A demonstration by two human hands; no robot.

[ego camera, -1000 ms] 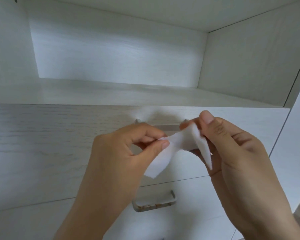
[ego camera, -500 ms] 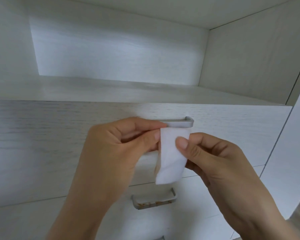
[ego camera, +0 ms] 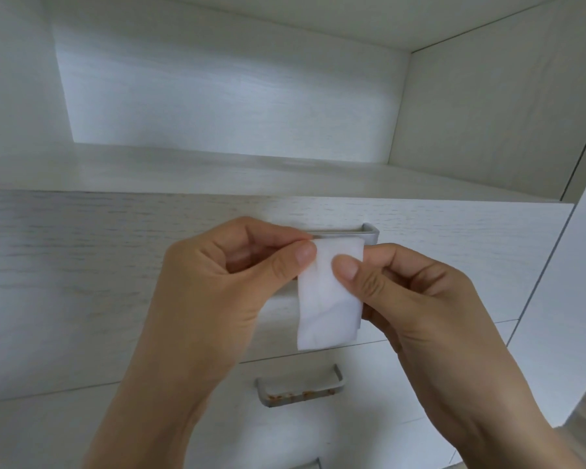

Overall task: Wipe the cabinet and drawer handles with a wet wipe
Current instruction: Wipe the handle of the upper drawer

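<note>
Wet wipe (ego camera: 329,292) hanging at top drawer handle (ego camera: 369,233), left hand (ego camera: 217,282) and right hand (ego camera: 420,299) both pinching it, lower handle (ego camera: 300,389) brown-spotted

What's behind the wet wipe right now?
The top drawer handle: only its right end shows above the wet wipe. The rest is covered by the wipe and left hand.

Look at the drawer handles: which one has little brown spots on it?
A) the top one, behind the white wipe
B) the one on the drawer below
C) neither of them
B: the brown specks run along the lower handle, while the bare end of the top handle that shows beside the wipe is plain grey.
</note>
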